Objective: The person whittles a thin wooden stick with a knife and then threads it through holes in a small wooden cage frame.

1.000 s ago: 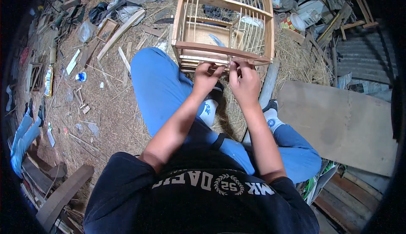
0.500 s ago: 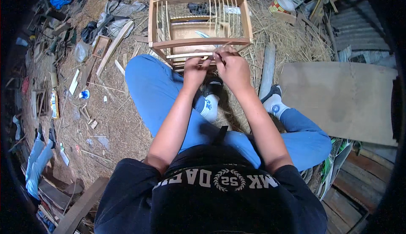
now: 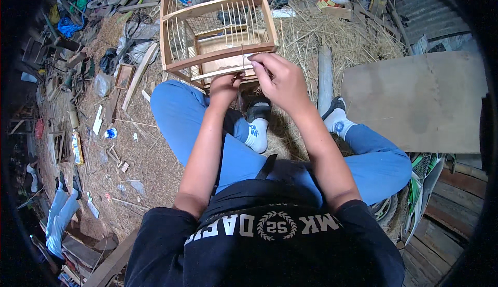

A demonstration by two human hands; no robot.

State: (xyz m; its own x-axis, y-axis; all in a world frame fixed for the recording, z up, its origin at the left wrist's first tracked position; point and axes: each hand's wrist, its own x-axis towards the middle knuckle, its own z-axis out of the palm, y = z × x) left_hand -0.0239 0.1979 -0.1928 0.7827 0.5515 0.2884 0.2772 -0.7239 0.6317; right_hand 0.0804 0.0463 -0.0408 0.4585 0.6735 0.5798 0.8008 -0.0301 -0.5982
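- Wooden cage (image 3: 218,33) stands upright on the straw just beyond the knees; landmark for everything below.
- Left hand (image 3: 224,86) sits at the cage's near lower rail, fingers curled shut; what it pinches, cannot tell.
- Thin bamboo stick (image 3: 242,59) runs vertical, crossing that rail, between the two hands.
- Right hand (image 3: 280,77) is slightly higher, fingertips pinched on the stick; nearer to it.

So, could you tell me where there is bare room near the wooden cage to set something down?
The flat brown board right of the wooden cage is bare. A straw strip lies open between cage and board. Left of the blue-trousered knee, the ground is littered with scraps. Both hands, left hand and right hand, crowd the cage's front rail.
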